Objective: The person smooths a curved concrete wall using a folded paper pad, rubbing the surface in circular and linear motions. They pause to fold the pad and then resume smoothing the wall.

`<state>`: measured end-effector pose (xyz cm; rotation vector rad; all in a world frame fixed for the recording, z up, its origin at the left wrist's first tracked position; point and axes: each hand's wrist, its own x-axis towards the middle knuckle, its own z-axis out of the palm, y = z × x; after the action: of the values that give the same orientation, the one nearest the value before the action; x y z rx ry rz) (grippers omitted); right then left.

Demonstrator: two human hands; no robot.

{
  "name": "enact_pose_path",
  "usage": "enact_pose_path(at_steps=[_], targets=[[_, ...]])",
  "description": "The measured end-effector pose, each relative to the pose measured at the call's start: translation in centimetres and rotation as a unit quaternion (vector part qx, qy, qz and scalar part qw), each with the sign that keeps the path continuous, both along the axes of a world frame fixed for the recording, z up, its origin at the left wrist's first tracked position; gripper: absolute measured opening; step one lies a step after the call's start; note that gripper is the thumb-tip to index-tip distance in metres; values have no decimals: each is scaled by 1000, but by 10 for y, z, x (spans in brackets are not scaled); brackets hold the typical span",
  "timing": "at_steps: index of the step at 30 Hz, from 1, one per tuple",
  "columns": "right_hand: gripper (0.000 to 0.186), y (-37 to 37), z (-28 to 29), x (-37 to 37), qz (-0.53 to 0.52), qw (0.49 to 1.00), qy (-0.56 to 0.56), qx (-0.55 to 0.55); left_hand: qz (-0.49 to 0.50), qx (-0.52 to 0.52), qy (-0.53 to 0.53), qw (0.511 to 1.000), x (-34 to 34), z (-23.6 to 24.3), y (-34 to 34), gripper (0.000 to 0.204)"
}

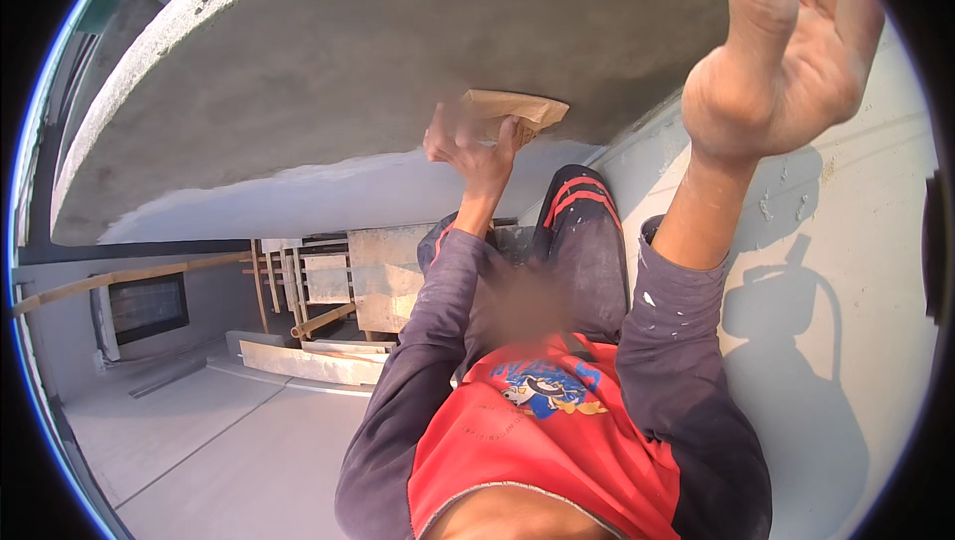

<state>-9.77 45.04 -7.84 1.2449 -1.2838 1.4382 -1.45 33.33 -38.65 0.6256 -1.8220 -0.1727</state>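
My left hand (473,149) is closed on a tan sheet of sandpaper (532,110), with the thumb lying over its near edge. That sheet rests against a grey plastered slab (348,73), whose pale, rough rim curves around at the far left. Up at the right, my right hand (791,58) is raised with its palm showing and its fingers stretched upward. It holds nothing that I can see, and some fingertips run out at the top edge. White dusty flecks mark the right sleeve (671,311).
A pale wall (796,361) runs along my right side and carries my shadow. Below at the left, wooden boards (388,276) and planks stand stacked. A bamboo pole (139,281) crosses in front of a dark-framed window (149,308). Grey floor (209,431) stretches beneath.
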Motion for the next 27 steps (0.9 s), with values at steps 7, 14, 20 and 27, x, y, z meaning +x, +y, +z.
enact_pose_path(at_steps=[7, 14, 20, 27], targets=[[37, 32, -152, 23, -4, 984, -174, 37, -32, 54, 25, 998, 0, 2, 3, 98], [45, 17, -267, 56, 4, 847, -510, 151, -58, 102, 23, 993, 7, 14, -5, 90], [62, 15, -286, 77, 140, 730, -661, 105, -122, 112, 19, 986, 27, 15, -2, 51], [59, 19, -312, 115, 419, 408, -811, -16, -152, 82, -54, 983, 109, -32, 65, 29]])
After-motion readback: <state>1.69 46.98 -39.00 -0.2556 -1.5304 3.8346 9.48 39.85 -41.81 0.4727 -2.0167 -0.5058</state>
